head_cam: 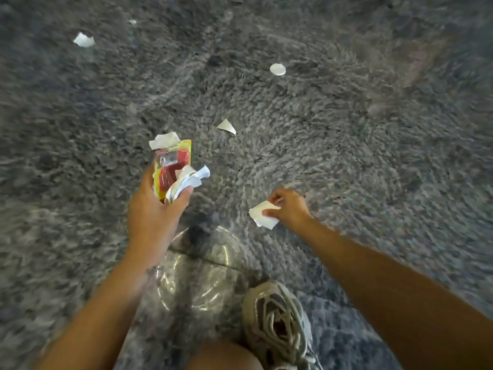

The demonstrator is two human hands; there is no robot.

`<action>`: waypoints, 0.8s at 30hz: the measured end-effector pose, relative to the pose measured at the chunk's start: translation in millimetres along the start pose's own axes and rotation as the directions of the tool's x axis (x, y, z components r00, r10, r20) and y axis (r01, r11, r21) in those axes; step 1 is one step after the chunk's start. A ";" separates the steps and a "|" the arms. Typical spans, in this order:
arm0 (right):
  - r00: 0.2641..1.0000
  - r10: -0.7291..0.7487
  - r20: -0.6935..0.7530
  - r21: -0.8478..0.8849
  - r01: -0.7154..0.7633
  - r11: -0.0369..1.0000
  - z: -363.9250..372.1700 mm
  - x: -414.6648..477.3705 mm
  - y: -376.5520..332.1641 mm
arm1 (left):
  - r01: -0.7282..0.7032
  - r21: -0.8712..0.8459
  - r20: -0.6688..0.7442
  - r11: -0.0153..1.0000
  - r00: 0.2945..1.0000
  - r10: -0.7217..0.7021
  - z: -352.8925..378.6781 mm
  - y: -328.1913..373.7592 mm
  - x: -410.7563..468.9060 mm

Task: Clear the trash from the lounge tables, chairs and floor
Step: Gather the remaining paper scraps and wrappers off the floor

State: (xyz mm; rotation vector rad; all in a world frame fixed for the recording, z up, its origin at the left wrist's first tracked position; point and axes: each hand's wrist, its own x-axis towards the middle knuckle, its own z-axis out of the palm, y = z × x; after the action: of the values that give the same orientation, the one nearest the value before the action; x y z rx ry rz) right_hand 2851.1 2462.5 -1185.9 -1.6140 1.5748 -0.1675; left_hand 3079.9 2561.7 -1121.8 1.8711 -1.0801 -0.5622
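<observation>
The person is crouched low over a shaggy grey carpet (346,142), both bare arms reaching out in front. The left hand (154,209) is wrapped round a bundle of rubbish: a red and yellow plastic packet with a clear window (173,166), held upright. A torn bit of white paper (164,140) pokes up at the packet's top edge, though I can't tell if it sits inside. A wad of crumpled white paper (186,180) is pressed against its side under the thumb. The right hand (286,206) is down at the carpet, fingers curled and pinching a flat white paper scrap (262,216) by its edge. Under the left wrist a round clear plastic dish or lid (205,279) lies on the floor, with the carpet showing through it; which of the two it is I can't make out. Just beside it is a grey laced sneaker (277,321). More litter lies loose on the pile ahead of the hands: a small white triangular scrap (226,126) nearest, a white round disc (277,69) further out, and a ragged white paper piece (84,40) well off to the left.
</observation>
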 end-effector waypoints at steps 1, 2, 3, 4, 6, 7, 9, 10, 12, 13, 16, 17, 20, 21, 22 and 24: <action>1.000 0.006 -0.009 -0.023 -0.006 1.000 8.2 3.8 2.2 | 0.029 -0.002 0.000 1.000 1.000 -0.029 -0.1 -3.8 1.4; 1.000 -0.001 -0.012 -0.077 0.000 0.997 15.5 6.7 3.9 | 0.056 0.005 -0.014 0.998 0.998 -0.056 -0.7 -5.8 4.0; 1.000 -0.008 -0.012 -0.164 0.006 0.986 21.9 8.1 5.0 | 0.085 0.017 -0.034 0.996 0.996 -0.084 -1.6 -7.1 7.1; 1.000 -0.015 -0.022 -0.252 0.009 0.968 26.6 9.2 4.9 | 0.110 0.022 -0.054 0.994 0.993 -0.109 -2.2 -8.0 10.6; 0.999 -0.021 -0.028 -0.308 0.012 0.951 32.7 13.0 3.1 | 0.141 0.025 -0.081 0.990 0.987 -0.138 -4.3 -9.6 17.4; 1.000 -0.011 -0.012 -0.279 0.007 0.960 34.0 15.6 1.9 | 0.149 0.025 -0.087 0.989 0.985 -0.146 -6.1 -10.5 20.7; 0.999 0.012 0.050 -0.220 -0.001 0.976 32.5 22.7 -3.7 | 0.169 0.023 -0.102 0.985 0.981 -0.166 -12.3 -12.9 27.3; 0.996 0.006 0.092 -0.203 0.013 0.979 30.3 27.6 -8.7 | 0.181 0.021 -0.108 0.983 0.978 -0.177 -15.8 -13.6 30.2; 0.988 -0.063 0.139 -0.182 0.088 0.979 25.6 43.4 -25.7 | 0.187 -0.007 -0.108 0.982 0.976 -0.187 -21.9 -16.8 36.8; 0.985 -0.106 0.140 -0.177 0.130 0.976 24.5 54.3 -38.4 | 0.189 -0.029 -0.111 0.981 0.975 -0.192 -24.3 -18.2 40.3; 0.960 -0.248 0.127 -0.145 0.265 0.953 35.4 96.2 -88.7 | 0.209 -0.100 -0.121 0.973 0.968 -0.220 -31.9 -20.6 55.5; 0.947 -0.292 0.134 -0.148 0.311 0.939 43.6 110.8 -107.9 | 0.219 -0.115 -0.119 0.969 0.965 -0.232 -33.6 -22.3 61.8; 0.907 -0.387 0.166 -0.183 0.414 0.892 72.1 153.9 -159.5 | 0.241 -0.080 -0.163 0.967 0.954 -0.251 -36.9 -27.1 82.2; 0.894 -0.413 0.176 -0.192 0.442 0.876 81.2 167.2 -172.8 | 0.244 -0.085 -0.175 0.966 0.951 -0.255 -37.6 -29.2 89.2; 0.881 -0.431 0.196 -0.209 0.467 0.859 90.2 178.3 -182.8 | 0.250 -0.087 -0.181 0.964 0.948 -0.262 -38.0 -31.7 95.0; 0.863 -0.443 0.242 -0.263 0.498 0.826 106.7 193.3 -193.8 | 0.255 -0.078 -0.168 0.964 0.950 -0.265 -39.6 -35.1 103.8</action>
State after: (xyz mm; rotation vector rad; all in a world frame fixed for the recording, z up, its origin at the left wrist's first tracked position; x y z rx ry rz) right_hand 3102.4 2313.5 -1217.0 -2.1985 1.0792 -0.0337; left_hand 3178.4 2499.8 -1127.5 1.9871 -0.6996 -0.5560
